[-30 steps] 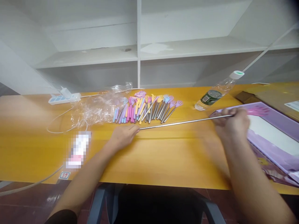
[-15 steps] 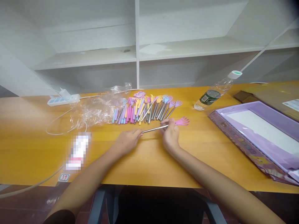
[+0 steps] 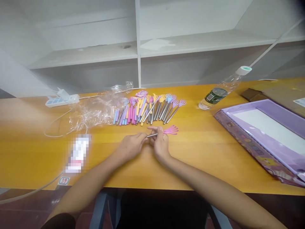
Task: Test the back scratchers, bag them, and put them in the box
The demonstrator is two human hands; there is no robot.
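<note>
The left hand (image 3: 132, 146) encloses one end of a pink back scratcher (image 3: 167, 131) over the surface (image 3: 202, 140), near other back scratchers (image 3: 143, 112); the right hand (image 3: 161, 144) pinches it by the head (image 3: 172, 130). Gripping both ends probably steadies its rod (image 3: 152, 135).

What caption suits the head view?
Left hand and right hand hold a pink-headed metal scratcher near multicoloured hand-shaped scratchers lying on a smooth yellow table.
</note>
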